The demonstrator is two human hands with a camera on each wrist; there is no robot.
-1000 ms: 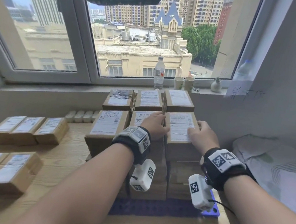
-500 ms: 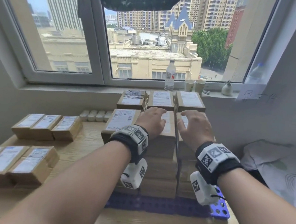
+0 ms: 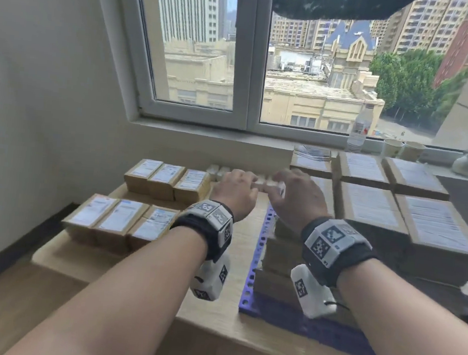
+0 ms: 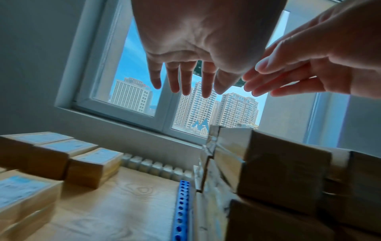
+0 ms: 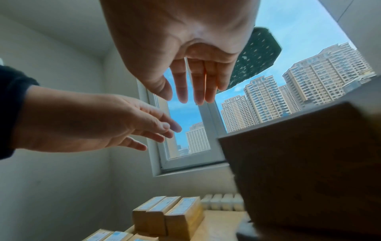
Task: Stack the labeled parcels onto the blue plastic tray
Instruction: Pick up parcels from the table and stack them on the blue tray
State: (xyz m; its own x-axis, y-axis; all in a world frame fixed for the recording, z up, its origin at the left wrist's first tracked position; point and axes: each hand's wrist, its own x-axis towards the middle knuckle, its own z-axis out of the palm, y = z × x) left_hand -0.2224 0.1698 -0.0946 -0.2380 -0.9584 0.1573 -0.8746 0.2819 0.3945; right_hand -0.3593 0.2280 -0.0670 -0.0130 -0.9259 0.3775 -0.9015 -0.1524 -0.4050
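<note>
A tall stack of brown labeled parcels [image 3: 372,208] stands on the blue perforated tray [image 3: 258,254] at the table's right. Two rows of loose labeled parcels lie at the left, a near row [image 3: 120,222] and a far row [image 3: 167,179]. My left hand [image 3: 237,189] and right hand [image 3: 297,195] hover side by side above the table, left of the stack's top, fingers extended and holding nothing. The left wrist view shows straight spread fingers [image 4: 185,81] against the window, with the stack [image 4: 278,179] and tray edge [image 4: 181,208] below. In the right wrist view the right hand's fingers [image 5: 195,84] are straight too.
The wooden table [image 3: 214,312] sits against a wall under a window. On the sill stand a water bottle [image 3: 359,128], two paper cups [image 3: 401,149] and a small vase [image 3: 464,165]. A row of small white containers [image 3: 219,171] lines the wall. Grey wall at left.
Both hands have lifted off the top of the stacked parcels and moved left, now hovering empty. The head view has swung left, showing more of the loose parcels.
</note>
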